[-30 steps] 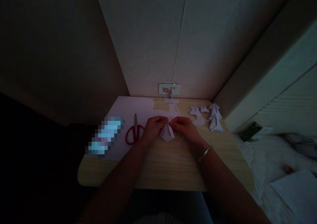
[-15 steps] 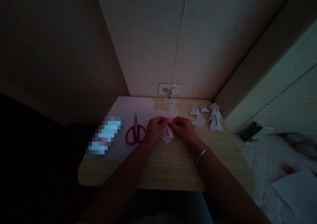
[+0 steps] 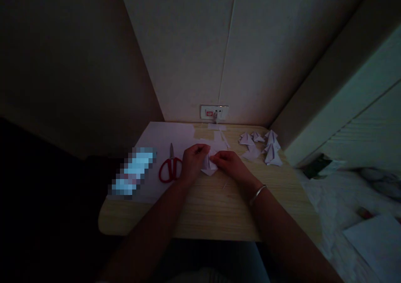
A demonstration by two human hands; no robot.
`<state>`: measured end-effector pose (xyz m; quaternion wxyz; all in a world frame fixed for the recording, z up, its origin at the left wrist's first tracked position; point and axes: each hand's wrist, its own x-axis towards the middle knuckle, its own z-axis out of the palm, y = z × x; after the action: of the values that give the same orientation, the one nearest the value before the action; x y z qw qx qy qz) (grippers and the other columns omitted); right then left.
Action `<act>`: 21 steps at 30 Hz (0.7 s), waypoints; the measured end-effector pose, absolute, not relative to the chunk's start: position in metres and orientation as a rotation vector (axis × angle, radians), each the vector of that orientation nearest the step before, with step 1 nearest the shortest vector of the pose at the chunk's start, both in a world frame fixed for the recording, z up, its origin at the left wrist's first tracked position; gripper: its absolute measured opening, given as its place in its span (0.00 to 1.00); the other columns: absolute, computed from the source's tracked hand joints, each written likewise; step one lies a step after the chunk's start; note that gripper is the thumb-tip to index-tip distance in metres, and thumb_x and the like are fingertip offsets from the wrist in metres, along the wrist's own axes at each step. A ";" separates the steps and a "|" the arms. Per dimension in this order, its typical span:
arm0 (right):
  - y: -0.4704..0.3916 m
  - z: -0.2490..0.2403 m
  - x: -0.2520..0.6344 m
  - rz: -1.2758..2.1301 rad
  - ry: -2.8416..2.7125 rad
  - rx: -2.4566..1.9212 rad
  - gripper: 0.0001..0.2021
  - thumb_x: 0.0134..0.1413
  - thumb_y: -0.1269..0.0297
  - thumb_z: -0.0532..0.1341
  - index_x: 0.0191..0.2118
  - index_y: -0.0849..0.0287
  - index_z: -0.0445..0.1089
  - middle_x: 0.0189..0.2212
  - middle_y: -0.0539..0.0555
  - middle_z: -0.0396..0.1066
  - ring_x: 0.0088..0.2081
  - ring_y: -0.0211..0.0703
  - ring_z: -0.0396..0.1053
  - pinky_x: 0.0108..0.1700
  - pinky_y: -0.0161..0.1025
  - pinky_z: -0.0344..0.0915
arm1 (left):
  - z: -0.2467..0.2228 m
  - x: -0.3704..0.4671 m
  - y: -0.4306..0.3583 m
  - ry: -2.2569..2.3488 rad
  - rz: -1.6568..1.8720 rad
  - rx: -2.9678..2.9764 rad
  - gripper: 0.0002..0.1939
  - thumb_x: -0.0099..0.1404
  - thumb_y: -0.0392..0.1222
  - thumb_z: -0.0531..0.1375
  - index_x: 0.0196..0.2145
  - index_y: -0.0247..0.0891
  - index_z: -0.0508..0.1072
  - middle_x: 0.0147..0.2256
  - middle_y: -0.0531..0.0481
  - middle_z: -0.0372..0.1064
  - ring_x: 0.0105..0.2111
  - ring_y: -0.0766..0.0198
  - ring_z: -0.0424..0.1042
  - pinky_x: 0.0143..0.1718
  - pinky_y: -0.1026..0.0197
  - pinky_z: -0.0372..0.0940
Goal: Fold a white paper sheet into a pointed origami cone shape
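Between my hands is a small folded white paper point(image 3: 209, 171), with a pointed lower end and a crease down its middle. My left hand point(image 3: 193, 160) is closed on its left side, thumb and fingers pinching near the top. From the right, my right hand point(image 3: 230, 162) pinches the paper's other edge; a silver bangle circles that wrist. The hands partly cover the paper's upper part. Just left of my left hand lie red-handled scissors point(image 3: 171, 169), blades pointing to the wall, on large white paper sheets point(image 3: 166, 137).
Several folded paper pieces point(image 3: 273, 155) stand at the table's right back. Paper scraps point(image 3: 219, 137) lie behind my hands. A pixelated bright phone-like object point(image 3: 134, 170) rests at left. A wall socket point(image 3: 214, 112) with a plug is above the wooden table point(image 3: 219, 220).
Both hands have shifted slightly; the left moved a little left and the fingertips are farther apart. More of the folded paper's face shows between them, and it sits slightly higher.
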<state>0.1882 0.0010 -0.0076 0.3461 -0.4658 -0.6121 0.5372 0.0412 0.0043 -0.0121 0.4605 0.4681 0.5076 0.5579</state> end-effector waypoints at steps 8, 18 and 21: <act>0.001 -0.010 0.186 1.205 -1.631 -1.270 0.17 0.47 0.50 0.61 0.21 0.59 0.65 0.17 0.46 0.59 0.21 0.33 0.52 0.23 0.34 0.50 | -0.008 0.043 0.004 1.301 1.378 1.231 0.10 0.56 0.46 0.59 0.27 0.36 0.71 0.24 0.54 0.67 0.26 0.68 0.65 0.29 0.66 0.59; -0.002 -0.007 0.184 1.222 -1.562 -1.199 0.18 0.47 0.47 0.61 0.23 0.59 0.63 0.19 0.47 0.60 0.22 0.34 0.54 0.24 0.33 0.53 | -0.011 0.044 -0.001 1.304 1.395 1.472 0.10 0.62 0.49 0.55 0.33 0.39 0.66 0.27 0.54 0.66 0.27 0.68 0.65 0.30 0.66 0.59; -0.002 -0.007 0.183 1.196 -1.573 -1.195 0.19 0.47 0.47 0.61 0.23 0.58 0.62 0.20 0.47 0.59 0.23 0.35 0.54 0.24 0.34 0.53 | -0.010 0.043 -0.002 1.328 1.418 1.506 0.10 0.63 0.48 0.54 0.33 0.39 0.65 0.28 0.54 0.67 0.28 0.68 0.65 0.31 0.66 0.59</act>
<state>0.1827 -0.0024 -0.0071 0.4043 -0.4732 -0.6229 0.4738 0.0434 -0.0021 -0.0100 0.3353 0.5773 0.5089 0.5434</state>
